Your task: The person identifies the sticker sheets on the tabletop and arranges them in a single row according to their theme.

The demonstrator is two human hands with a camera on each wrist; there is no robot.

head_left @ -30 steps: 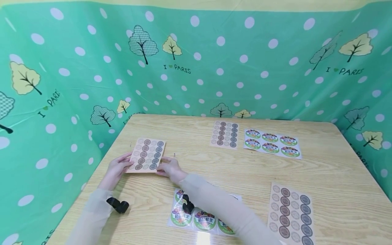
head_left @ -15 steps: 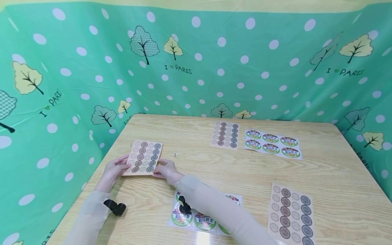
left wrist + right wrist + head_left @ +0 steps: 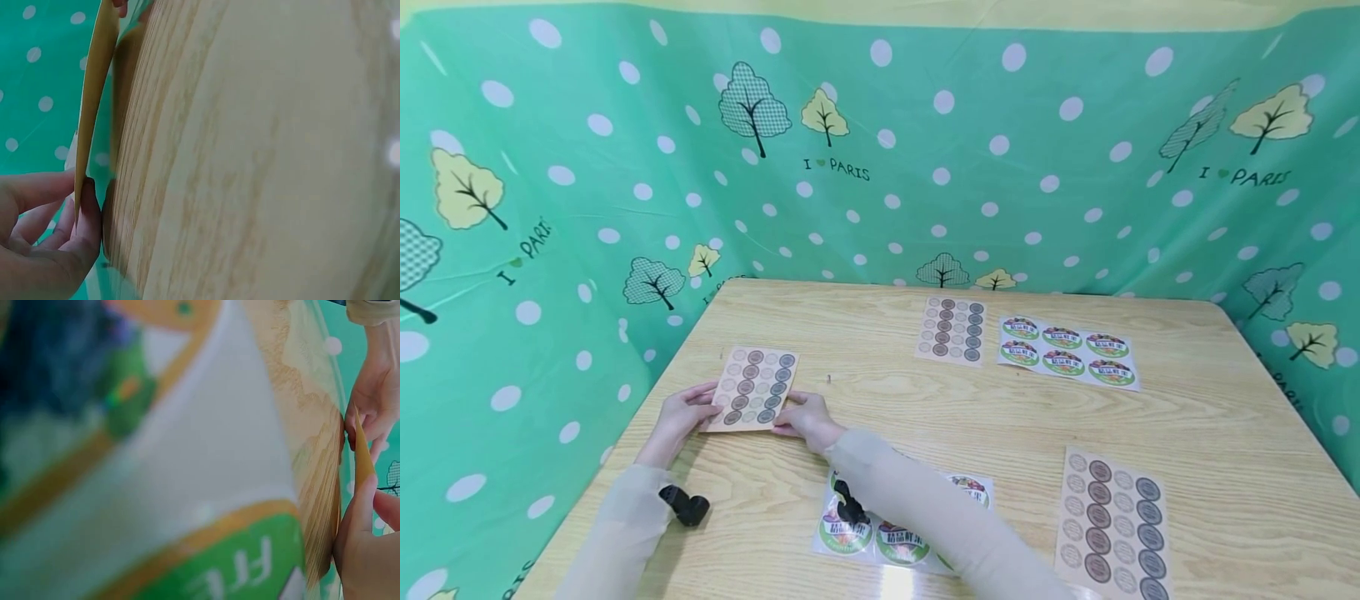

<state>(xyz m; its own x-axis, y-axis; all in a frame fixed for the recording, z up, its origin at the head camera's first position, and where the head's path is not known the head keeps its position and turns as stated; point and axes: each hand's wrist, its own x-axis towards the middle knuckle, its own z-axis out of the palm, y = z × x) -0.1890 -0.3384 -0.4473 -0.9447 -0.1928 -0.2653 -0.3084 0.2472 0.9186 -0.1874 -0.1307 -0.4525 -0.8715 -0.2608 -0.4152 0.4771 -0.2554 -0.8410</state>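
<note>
A tan sheet of round stickers [image 3: 754,385], in pale, brown and grey columns, is held at the left side of the table in the head view. My left hand [image 3: 677,419] pinches its near left corner. At the near right corner my right hand [image 3: 811,419] grips it too. In the left wrist view the sheet [image 3: 95,100] appears edge-on and raised off the wood, between the left thumb and fingers. The right wrist view shows both the left hand [image 3: 378,394] and the right hand [image 3: 369,556] on the sheet [image 3: 364,456].
Beneath my right forearm lies a sheet of oval fruit labels [image 3: 844,537], partly covered. Another tan sticker sheet [image 3: 1111,525] lies at front right. Toward the back are a smaller-looking tan sheet [image 3: 951,332] and a fruit label sheet [image 3: 1067,352]. A green curtain [image 3: 880,150] encloses the table.
Both hands have shifted the tan sticker sheet slightly left and toward the near side, mostly in the first half second. The grips stay the same, and the other sheets lie where they were.
</note>
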